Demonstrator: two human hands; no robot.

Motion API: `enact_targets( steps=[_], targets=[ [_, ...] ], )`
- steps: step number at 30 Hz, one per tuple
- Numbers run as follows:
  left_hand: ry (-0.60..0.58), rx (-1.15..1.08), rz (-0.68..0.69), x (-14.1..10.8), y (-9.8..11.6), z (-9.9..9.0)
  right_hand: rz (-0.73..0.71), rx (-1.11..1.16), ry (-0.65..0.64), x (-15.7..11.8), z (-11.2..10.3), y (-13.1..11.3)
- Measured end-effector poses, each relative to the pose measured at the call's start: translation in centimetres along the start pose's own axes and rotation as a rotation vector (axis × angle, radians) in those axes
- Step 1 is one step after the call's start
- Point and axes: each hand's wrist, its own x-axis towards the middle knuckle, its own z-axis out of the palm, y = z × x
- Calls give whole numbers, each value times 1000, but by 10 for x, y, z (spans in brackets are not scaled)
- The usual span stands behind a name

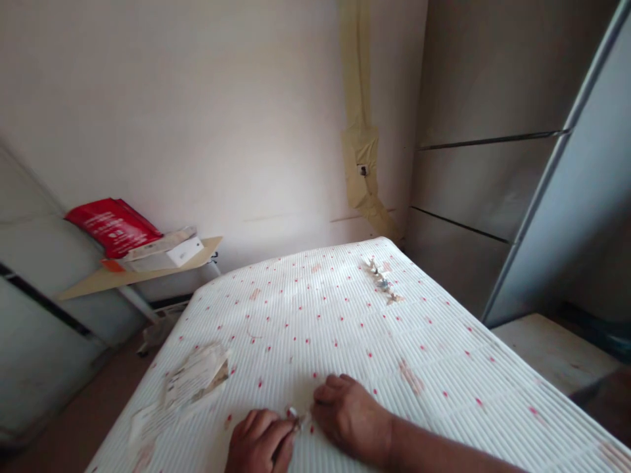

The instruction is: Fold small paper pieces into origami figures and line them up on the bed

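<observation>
Low in the head view, my left hand [261,439] is closed, its thumb and finger pinching a small pale piece [299,419]. That piece looks crumpled or folded and is too small to name. My right hand [349,415] is curled shut just to the right, close beside the piece. Its fingertips are turned down to the sheet, so whatever they hold is hidden. Both hands rest low over the white ribbed bedsheet [315,341] with small red marks. Farther up the bed lies a row of small butterfly-shaped ornaments [382,282].
Clear plastic packets with a printed card [197,378] lie on the bed's left side. A small table [207,253] beyond holds a red bag [116,226] and a white box [185,251]. A grey cabinet [473,184] stands at right. Tape surrounds a wall socket [363,169].
</observation>
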Motion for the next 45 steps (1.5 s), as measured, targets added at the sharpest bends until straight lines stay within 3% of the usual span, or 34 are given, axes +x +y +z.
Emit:
enact_targets(
  steps=[3,7,12,18,28,36,45],
  targets=[
    [-63,-54,-222,6,22,-14,105,371,67,-3,-8,9],
    [-113,-130,-360,11,35,-23,319,775,138,-4,-10,24],
    [-92,-179,-408,9,35,-22,560,959,117,-5,-12,32],
    [-52,-180,-391,9,35,-20,688,1054,114,-3,-16,34],
    [-50,-126,-357,13,36,-20,635,1022,107,-3,-15,33],
    [0,-110,-350,14,36,-20,218,624,77,0,-14,12],
    [50,-148,-364,16,36,-19,123,409,86,12,-13,1]
  ],
)
